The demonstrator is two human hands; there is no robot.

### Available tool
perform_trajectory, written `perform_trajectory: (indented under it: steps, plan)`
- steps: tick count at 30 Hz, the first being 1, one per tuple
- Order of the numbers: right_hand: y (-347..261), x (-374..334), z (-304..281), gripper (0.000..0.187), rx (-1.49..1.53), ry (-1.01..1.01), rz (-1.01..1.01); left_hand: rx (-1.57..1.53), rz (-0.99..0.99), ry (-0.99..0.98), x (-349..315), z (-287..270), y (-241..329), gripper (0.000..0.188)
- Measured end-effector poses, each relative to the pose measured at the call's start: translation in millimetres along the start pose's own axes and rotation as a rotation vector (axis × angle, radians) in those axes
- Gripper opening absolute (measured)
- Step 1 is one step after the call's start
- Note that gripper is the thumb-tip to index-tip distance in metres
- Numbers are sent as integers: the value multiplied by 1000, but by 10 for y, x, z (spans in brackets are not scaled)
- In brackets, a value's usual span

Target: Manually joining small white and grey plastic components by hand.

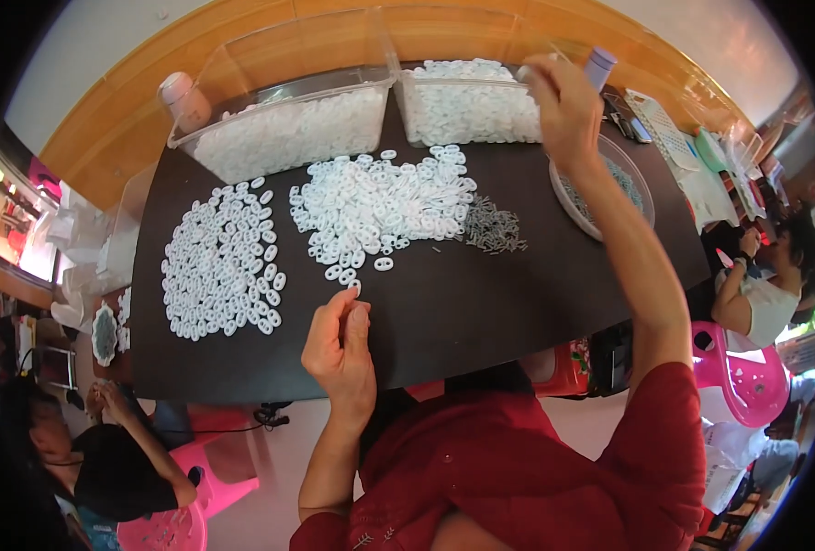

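Note:
My left hand (341, 354) is closed in a pinch near the table's front, with a white oval two-hole plastic piece (354, 286) at its fingertips. Just beyond it spreads a heap of white two-hole pieces (380, 202), and small grey metal pins (495, 228) lie against the heap's right side. Reaching far right, my right hand (568, 106) hovers at the right corner of a clear bin (467, 81) filled with white pieces. Its fingers are drawn together; a whitish bit shows at the tips, too small to make out.
Another clear bin (288, 99) of white pieces stands back left, beside a pink bottle (184, 101). A flat pile of pieces (219, 262) covers the table's left. Under my right forearm sits a round tub (646, 188) of grey pins. People sit at both sides, near pink stools (747, 381).

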State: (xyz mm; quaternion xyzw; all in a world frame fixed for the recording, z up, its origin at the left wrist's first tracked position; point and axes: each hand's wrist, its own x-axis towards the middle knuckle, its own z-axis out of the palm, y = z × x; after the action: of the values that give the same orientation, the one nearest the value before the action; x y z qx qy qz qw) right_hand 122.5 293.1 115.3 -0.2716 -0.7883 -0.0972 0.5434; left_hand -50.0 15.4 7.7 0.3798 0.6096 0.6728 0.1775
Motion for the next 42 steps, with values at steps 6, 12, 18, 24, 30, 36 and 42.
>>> perform_trajectory:
  steps: [6, 12, 18, 24, 30, 36, 42]
  plan:
    - [358, 103, 60, 17, -373, -39, -114, 507, 475, -121, 364, 75, 79, 13]
    - [-448, -683, 9, 20, 139, -312, -193, 909, 741, -381, 492, 196, -42, 32]
    - [-859, -1162, -38, 15, 275, -521, -133, 859, 793, -353, 519, 316, -60, 26]
    - [-929, -1319, 77, 12, 210, -600, -173, 1035, 793, -436, 647, 507, -163, 24]
    - [-903, -1353, 28, 12, 229, -653, -160, 825, 705, -473, 507, 361, -121, 25]
    - [-923, -1346, 6, 13, 296, -585, 12, 755, 667, -393, 475, 369, -94, 21]
    - [-934, -1352, 91, 10, 303, -603, -95, 850, 697, -487, 497, 410, -131, 12]
